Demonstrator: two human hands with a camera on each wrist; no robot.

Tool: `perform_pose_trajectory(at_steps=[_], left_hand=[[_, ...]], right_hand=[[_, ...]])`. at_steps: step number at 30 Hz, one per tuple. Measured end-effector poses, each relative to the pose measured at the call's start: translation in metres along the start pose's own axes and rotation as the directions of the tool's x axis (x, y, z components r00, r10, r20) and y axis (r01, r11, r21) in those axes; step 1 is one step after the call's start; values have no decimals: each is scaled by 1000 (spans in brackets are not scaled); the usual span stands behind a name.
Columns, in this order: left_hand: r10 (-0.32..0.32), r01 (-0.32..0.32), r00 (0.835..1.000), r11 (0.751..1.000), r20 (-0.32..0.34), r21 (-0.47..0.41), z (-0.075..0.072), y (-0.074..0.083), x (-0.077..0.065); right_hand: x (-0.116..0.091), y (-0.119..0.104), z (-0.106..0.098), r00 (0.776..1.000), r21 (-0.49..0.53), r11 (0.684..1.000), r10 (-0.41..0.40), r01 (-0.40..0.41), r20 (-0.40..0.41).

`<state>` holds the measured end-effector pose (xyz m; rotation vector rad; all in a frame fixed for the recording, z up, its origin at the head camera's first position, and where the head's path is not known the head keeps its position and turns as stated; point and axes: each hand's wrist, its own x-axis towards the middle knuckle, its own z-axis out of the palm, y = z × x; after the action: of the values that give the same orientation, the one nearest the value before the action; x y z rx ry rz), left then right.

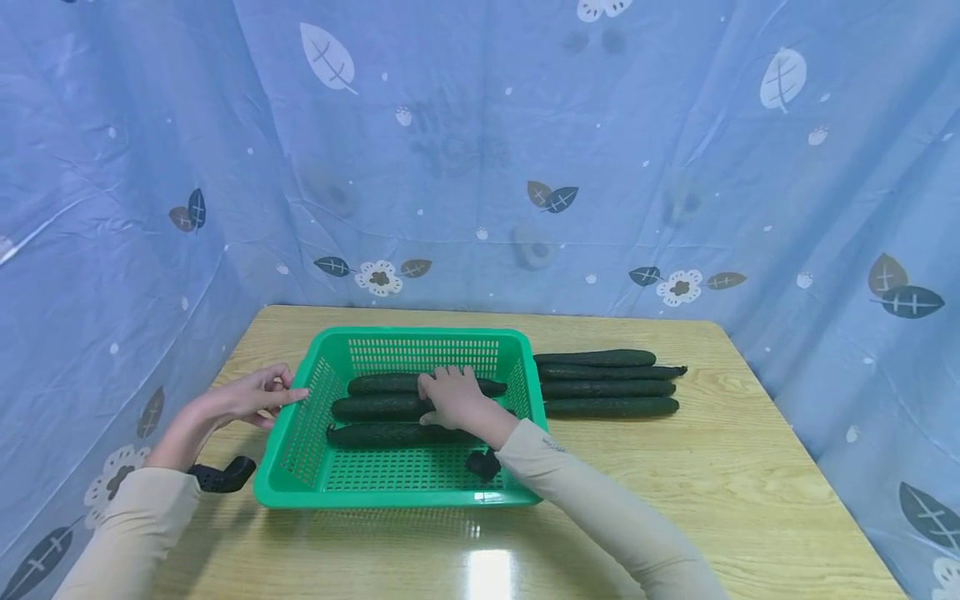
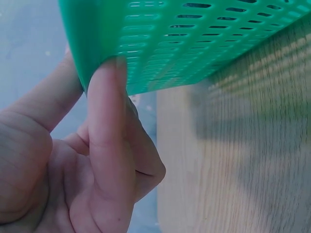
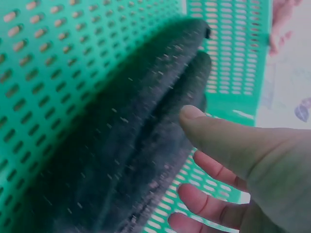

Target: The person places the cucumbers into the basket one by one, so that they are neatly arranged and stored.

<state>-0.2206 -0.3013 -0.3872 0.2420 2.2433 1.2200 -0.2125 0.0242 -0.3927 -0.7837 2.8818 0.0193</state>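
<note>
A green plastic basket (image 1: 397, 500) stands on the table with three dark green cucumbers (image 1: 382, 435) lying side by side in it. At its left rim, my left hand (image 1: 251, 396) pinches the edge between thumb and fingers; the left wrist view shows the fingers (image 2: 109, 121) against the slotted wall. My right hand (image 1: 459, 398) is inside the basket, over the right part of the cucumbers. In the right wrist view its thumb and fingers are spread apart beside them, gripping none. Whether the thumb touches a cucumber I cannot tell.
Several more cucumbers (image 1: 611, 407) lie in a row on the wooden table (image 1: 750, 467), just right of the basket. Blue patterned curtains (image 1: 480, 167) hang behind the table and at both sides. A black wrist device (image 1: 225, 475) sits under the left wrist.
</note>
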Motion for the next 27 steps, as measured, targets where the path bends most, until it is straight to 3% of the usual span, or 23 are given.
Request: perform_pose_trajectory(at_steps=[12,27], left_hand=[[19,-19,1000,1000,11,-7,2,2,0],[14,-14,1000,1000,9,2,1,0,0]], right_hand=[[-20,16,-23,997,99,995,-4,12,-82],[-55,39,-37,979,102,994,-2,23,-202]])
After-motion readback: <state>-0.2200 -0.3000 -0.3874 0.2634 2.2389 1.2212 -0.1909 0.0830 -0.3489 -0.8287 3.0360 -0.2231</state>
